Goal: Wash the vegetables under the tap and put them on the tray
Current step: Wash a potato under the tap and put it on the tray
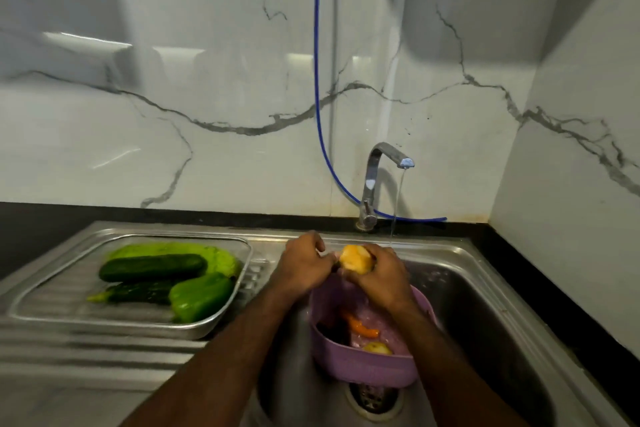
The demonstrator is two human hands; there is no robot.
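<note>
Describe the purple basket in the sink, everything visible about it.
The purple plastic basket stands upright inside the stainless steel sink, just above the drain. It looks like a matte, rounded tub with a thick rim and a faint woven texture on its near wall. Inside lie an orange carrot-like piece, a yellowish-green vegetable and something dark I cannot identify. Both forearms cross above it; whether they touch its rim is unclear. The tap's stream falls beyond its far edge.
</note>
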